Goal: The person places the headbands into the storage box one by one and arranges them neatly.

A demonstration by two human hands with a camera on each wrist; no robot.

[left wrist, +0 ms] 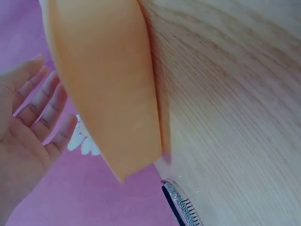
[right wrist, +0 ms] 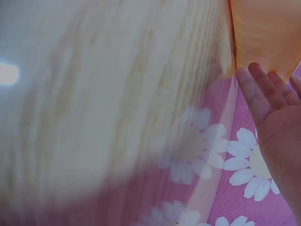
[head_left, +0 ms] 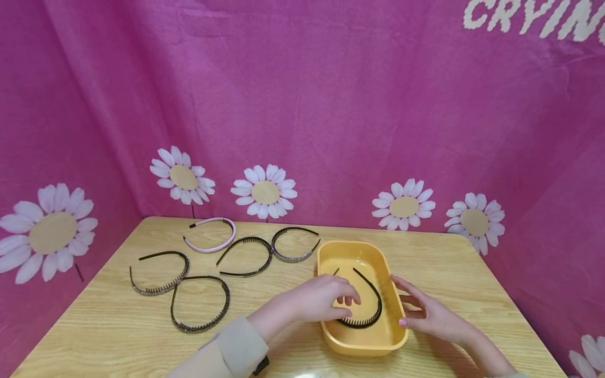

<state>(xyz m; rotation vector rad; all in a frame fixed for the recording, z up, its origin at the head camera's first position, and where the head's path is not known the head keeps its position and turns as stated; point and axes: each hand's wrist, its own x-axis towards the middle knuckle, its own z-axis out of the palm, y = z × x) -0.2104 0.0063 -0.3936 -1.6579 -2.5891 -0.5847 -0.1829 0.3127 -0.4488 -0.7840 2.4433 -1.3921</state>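
A yellow plastic basin (head_left: 361,346) stands on the wooden table. Inside it lies a black toothed headband (head_left: 378,307), its lower left part hidden behind my left hand (head_left: 326,298). That hand reaches over the left rim with fingers loosely bent above the headband; the left wrist view shows its fingers (left wrist: 44,110) spread and holding nothing. On the other side, my right hand (head_left: 432,315) rests its fingertips against the basin's right wall, thumb near the rim. Its nearly straight fingers (right wrist: 270,87) meet the wall in the right wrist view too.
Left of the basin lie several headbands: a lilac one (head_left: 231,236) at the back, a glittery one (head_left: 290,259), a dark toothed one (head_left: 269,257), and two more, one sparkly (head_left: 158,290) and one dark (head_left: 227,304). A pink curtain (head_left: 331,121) with daisies closes off the back and sides.
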